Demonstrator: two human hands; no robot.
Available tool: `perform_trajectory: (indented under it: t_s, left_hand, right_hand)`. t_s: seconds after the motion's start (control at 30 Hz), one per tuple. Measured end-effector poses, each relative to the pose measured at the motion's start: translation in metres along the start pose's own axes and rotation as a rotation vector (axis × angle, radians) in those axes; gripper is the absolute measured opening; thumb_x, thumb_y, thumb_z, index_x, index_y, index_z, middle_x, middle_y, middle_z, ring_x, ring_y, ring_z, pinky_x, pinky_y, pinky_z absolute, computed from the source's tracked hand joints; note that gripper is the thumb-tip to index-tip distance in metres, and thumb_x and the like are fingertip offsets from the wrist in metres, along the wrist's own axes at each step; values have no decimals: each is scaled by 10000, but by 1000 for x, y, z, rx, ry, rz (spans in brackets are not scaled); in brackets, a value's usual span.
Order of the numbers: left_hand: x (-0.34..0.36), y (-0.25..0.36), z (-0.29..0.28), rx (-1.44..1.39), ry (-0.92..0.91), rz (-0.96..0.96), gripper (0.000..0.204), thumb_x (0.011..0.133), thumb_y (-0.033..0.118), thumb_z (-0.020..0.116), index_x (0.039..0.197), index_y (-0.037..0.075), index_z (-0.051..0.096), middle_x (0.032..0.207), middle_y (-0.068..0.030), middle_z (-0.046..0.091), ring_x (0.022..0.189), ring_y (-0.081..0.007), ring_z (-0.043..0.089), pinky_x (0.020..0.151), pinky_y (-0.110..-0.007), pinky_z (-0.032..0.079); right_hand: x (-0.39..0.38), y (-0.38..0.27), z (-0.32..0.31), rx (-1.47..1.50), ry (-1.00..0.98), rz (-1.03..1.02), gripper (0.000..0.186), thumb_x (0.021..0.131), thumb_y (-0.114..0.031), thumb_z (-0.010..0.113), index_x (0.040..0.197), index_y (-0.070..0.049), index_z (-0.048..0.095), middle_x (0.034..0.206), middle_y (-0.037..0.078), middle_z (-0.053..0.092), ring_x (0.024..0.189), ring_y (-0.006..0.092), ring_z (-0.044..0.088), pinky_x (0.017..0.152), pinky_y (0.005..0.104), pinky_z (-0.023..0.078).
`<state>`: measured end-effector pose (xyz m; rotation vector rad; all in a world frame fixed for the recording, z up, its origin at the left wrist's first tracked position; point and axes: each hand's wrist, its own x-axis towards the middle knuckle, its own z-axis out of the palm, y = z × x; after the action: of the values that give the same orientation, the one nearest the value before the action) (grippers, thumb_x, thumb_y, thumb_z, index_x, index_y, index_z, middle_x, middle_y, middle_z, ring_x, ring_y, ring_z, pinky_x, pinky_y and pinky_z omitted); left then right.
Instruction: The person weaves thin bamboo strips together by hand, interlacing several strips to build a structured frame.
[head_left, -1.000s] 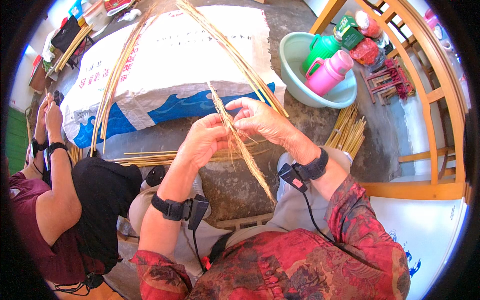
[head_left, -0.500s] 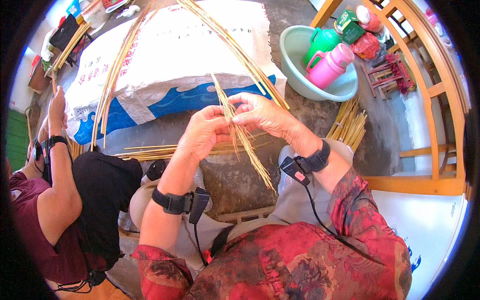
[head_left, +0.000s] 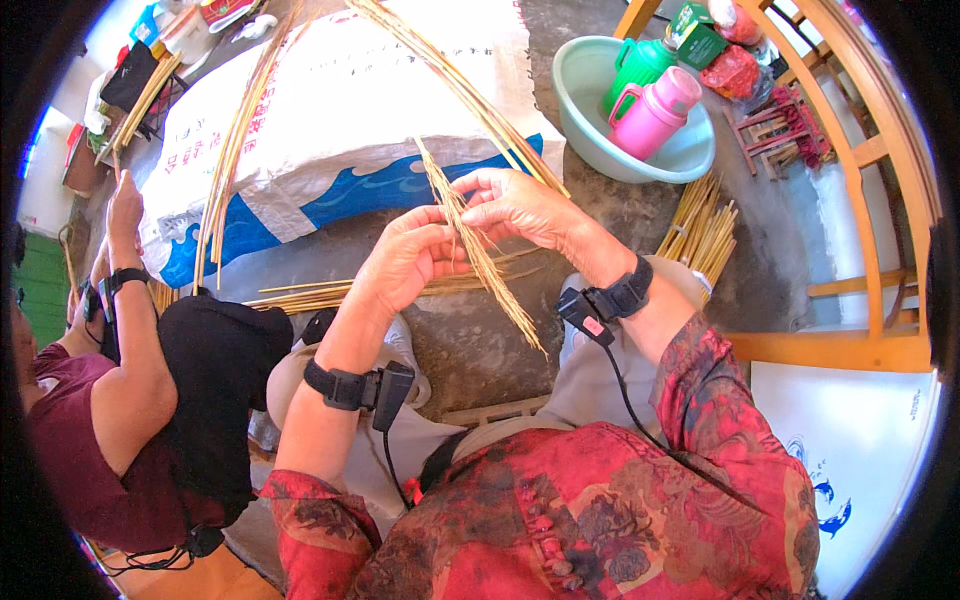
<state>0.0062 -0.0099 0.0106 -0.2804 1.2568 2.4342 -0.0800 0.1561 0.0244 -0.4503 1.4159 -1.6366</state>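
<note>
A narrow strand of dry, golden straw (head_left: 492, 280), seemingly plaited and with frayed ends, slants between my hands over my lap. My left hand (head_left: 405, 258) pinches it from the left side with thumb and fingertips. From the other side, my right hand (head_left: 530, 210) grips it a little higher between thumb and forefinger. The strand's upper tip points toward the white cloth, while its lower end hangs free above the floor. The fingers partly cover its middle.
Ahead lies a white and blue sheet (head_left: 340, 130) with long straw stalks (head_left: 238, 150) across it. More stalks (head_left: 310, 298) lie below its edge. A bundle (head_left: 700, 235) and a basin (head_left: 590, 150) holding two flasks are right. On the left, a co-worker's arm (head_left: 135, 380) holds a stalk.
Both hands stay on the straw strand, and its lower end sits slightly higher in the picture. The whole view has shifted a little. My fingers have shifted slightly along the strand.
</note>
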Motion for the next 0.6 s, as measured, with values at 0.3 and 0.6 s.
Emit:
perform_trajectory:
  t_s: [0.3, 0.6]
  left_hand:
    - [-24, -6, 9, 167, 132, -31, 223, 801, 128, 558, 997, 32, 511, 894, -72, 590, 747, -150, 585, 672, -303, 497]
    - [-13, -12, 5, 142, 92, 3, 160, 803, 122, 561, 937, 39, 532, 883, -76, 590, 776, -161, 586, 694, -318, 494]
  right_hand:
    - [14, 8, 6, -97, -31, -41, 468, 754, -100, 603, 1157, 37, 410, 867, 101, 567, 744, 155, 591, 655, 276, 510]
    - [10, 19, 4, 3, 56, -58, 575, 701, -88, 634, 1184, 70, 367, 777, 109, 568, 656, 164, 583, 569, 281, 504]
